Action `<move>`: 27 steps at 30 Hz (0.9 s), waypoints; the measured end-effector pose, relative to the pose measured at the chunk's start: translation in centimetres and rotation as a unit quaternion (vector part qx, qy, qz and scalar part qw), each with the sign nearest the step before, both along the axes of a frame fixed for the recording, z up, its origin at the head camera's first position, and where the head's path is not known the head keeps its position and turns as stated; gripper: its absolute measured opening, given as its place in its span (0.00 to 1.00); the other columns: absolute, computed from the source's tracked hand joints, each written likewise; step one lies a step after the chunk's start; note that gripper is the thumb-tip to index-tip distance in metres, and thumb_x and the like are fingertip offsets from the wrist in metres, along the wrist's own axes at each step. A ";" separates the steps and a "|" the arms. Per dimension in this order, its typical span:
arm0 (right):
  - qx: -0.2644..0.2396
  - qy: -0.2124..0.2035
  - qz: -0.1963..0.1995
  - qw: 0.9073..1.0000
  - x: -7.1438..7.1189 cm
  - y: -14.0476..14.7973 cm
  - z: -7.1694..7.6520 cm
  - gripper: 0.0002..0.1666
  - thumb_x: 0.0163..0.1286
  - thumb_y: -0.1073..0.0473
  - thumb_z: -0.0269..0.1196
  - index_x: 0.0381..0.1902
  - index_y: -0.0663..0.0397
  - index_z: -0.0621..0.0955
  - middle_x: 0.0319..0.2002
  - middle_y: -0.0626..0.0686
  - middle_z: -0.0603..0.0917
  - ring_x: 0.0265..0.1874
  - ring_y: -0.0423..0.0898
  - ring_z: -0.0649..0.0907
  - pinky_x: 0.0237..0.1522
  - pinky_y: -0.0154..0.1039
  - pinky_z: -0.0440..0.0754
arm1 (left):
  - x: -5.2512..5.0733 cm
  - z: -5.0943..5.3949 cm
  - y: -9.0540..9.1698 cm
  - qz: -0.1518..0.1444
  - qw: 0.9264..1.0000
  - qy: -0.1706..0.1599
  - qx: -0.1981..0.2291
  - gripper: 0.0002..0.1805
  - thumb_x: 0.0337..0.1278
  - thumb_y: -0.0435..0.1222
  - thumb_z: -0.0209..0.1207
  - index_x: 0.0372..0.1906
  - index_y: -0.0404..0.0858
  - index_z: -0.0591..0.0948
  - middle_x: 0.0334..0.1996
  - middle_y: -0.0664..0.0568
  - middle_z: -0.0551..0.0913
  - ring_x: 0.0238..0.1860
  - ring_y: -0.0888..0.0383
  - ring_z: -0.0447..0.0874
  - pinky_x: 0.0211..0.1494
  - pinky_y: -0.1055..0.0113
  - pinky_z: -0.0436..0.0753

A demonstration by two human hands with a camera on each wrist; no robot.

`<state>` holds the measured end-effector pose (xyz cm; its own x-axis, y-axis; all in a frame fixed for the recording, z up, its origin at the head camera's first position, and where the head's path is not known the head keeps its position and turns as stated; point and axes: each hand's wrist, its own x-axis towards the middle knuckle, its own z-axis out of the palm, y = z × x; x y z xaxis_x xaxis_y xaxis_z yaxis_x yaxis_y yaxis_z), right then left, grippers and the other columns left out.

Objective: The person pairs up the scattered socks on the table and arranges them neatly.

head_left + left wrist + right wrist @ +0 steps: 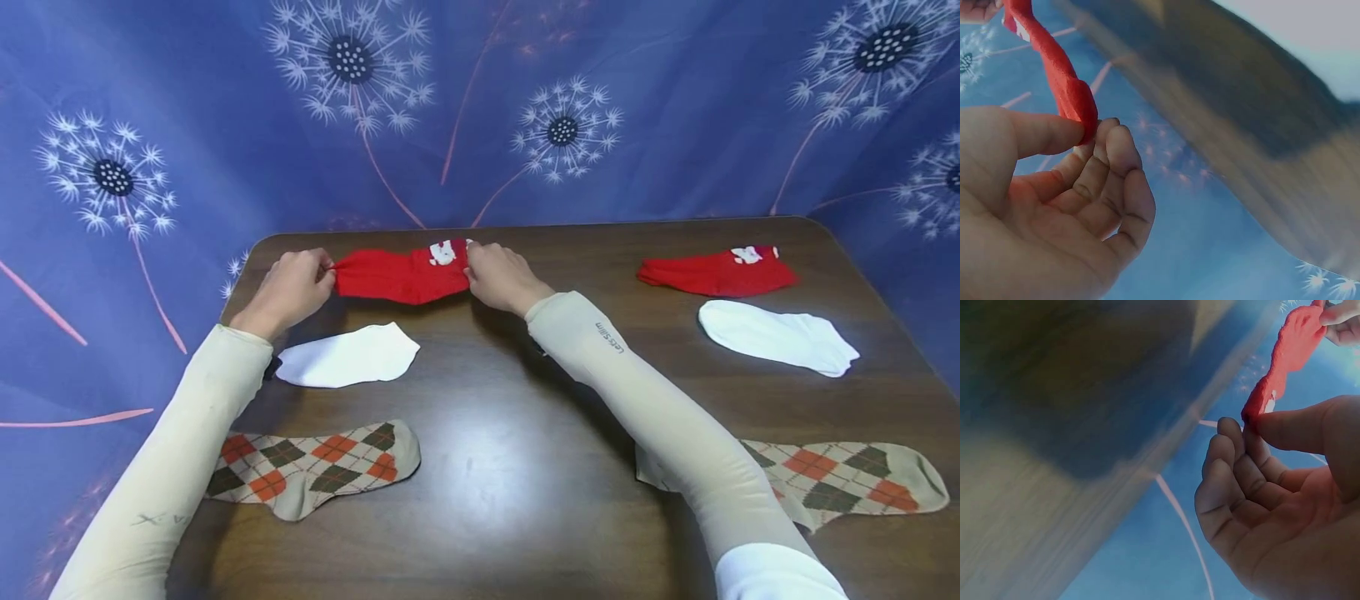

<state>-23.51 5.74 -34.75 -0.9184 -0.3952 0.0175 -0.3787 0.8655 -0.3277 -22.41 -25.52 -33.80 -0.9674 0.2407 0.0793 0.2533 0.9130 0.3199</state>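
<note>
Sock in red knit (397,277), with a white cartoon figure toward its right end, is stretching between two hands near the far left corner of a brown wooden tabletop (517,417). The left hand (292,287) is pinching its left end between thumb and forefinger, the other fingers curling loosely; the right hand (501,275) is pinching the opposite end the same way. Closer to the front, a white ankle sock (348,357) is lying near the left edge, and an argyle sock (322,467) is lying below it, its end passing under the beige left sleeve (165,467). Toward the right edge, a matching red sock (716,273), a second white sock (776,336) and a second argyle sock (862,479) are lying in a similar column, the beige right sleeve (645,392) partly covering the last. Behind the far edge, a blue dandelion-print curtain (480,108) is hanging.
</note>
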 end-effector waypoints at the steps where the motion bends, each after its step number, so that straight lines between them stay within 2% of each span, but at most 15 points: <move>1: 0.000 -0.001 0.003 1.000 0.2 0.2 -0.1 0.16 0.72 0.60 0.58 0.51 0.65 0.77 0.29 0.55 0.79 0.31 0.51 0.80 0.33 0.48 0.80 | 0.2 0.0 0.1 -0.001 1.000 -0.001 0.001 0.10 0.68 0.32 0.50 0.43 0.29 0.79 0.26 0.43 0.80 0.18 0.53 0.69 0.20 0.61 0.66; 7: -0.008 0.006 0.009 1.000 1.3 1.6 -0.1 0.15 0.71 0.59 0.58 0.49 0.65 0.77 0.27 0.55 0.79 0.28 0.50 0.79 0.30 0.47 0.80 | 1.2 0.2 1.2 -0.016 1.000 0.001 0.009 0.10 0.66 0.32 0.50 0.41 0.30 0.80 0.24 0.45 0.79 0.19 0.53 0.70 0.22 0.61 0.67; 13: -0.026 0.038 0.010 0.999 2.5 3.3 0.4 0.08 0.71 0.60 0.59 0.38 0.61 0.76 0.24 0.54 0.77 0.25 0.49 0.78 0.27 0.46 0.78 | 2.2 0.7 2.2 -0.035 0.999 0.009 0.008 0.10 0.66 0.32 0.50 0.40 0.32 0.80 0.24 0.47 0.79 0.21 0.53 0.69 0.24 0.60 0.67; 20: -0.022 0.069 0.020 0.997 3.8 4.9 1.0 0.08 0.70 0.61 0.59 0.38 0.62 0.75 0.24 0.54 0.76 0.24 0.49 0.78 0.25 0.47 0.79 | 3.0 1.2 3.5 -0.055 0.998 0.014 0.013 0.10 0.66 0.32 0.51 0.40 0.31 0.81 0.26 0.46 0.81 0.21 0.54 0.70 0.24 0.60 0.69; 27: -0.031 0.084 0.032 0.995 5.3 6.2 1.3 0.08 0.68 0.61 0.61 0.35 0.61 0.74 0.22 0.53 0.74 0.20 0.48 0.76 0.21 0.44 0.77 | 4.0 0.9 4.4 -0.061 0.998 0.017 0.015 0.09 0.65 0.32 0.51 0.39 0.33 0.81 0.22 0.49 0.77 0.19 0.55 0.68 0.24 0.61 0.68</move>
